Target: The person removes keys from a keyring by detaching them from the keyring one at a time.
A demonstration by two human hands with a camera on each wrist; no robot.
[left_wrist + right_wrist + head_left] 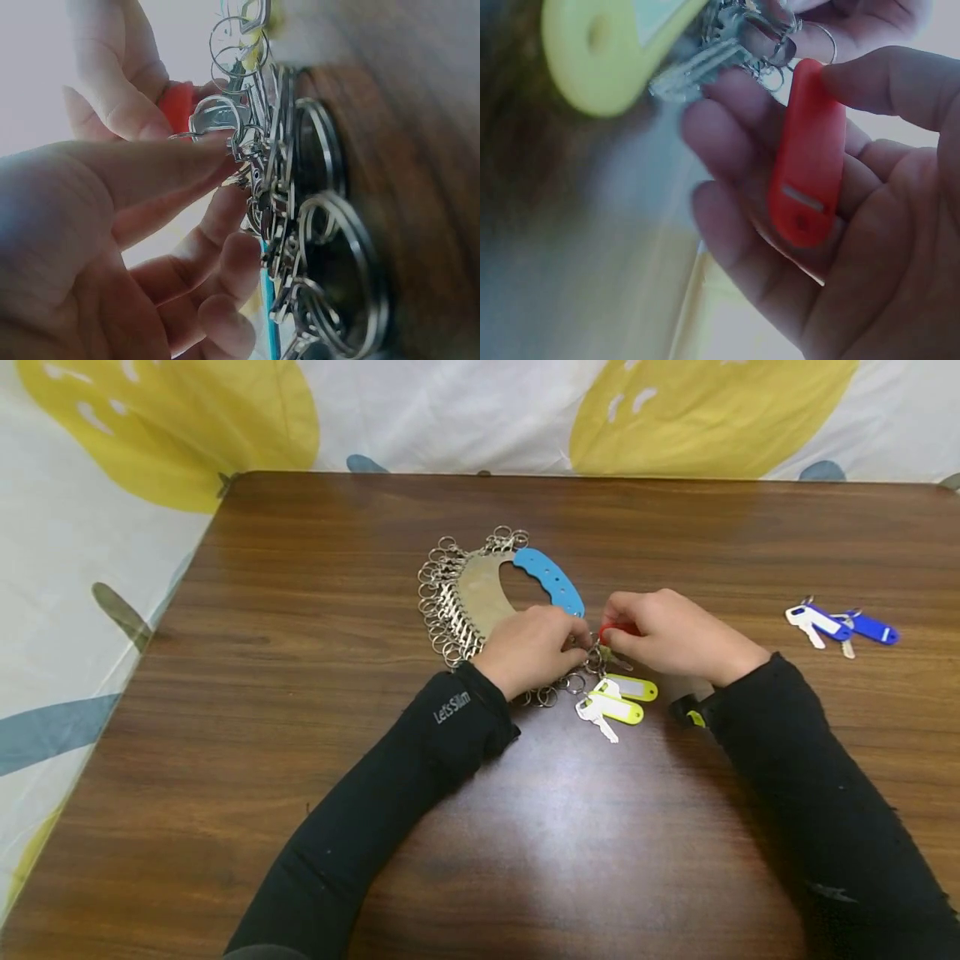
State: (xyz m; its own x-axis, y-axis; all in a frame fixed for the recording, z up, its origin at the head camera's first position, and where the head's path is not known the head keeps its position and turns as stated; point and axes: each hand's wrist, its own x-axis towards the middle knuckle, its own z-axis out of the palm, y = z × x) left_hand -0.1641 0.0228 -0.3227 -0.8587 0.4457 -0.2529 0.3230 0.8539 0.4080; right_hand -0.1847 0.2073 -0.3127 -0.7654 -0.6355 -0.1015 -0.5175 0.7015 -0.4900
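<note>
A curved metal key holder plate (478,589) with a blue handle (553,583) lies on the table, its outer edge lined with several small clips and split rings. At its right end, my left hand (532,647) pinches a metal clip (244,142) between thumb and finger. Beside it my right hand (678,635) holds a red key tag (808,154), thumb near the tag's ring end. A key (694,71) hangs by the tag's ring close to the clip. Two yellow key tags (632,687) with a silver key (597,718) lie just below the hands.
Two blue key tags (873,628) with keys lie at the right of the brown wooden table (262,693). A white cloth with yellow shapes (465,410) hangs behind the table and along its left side.
</note>
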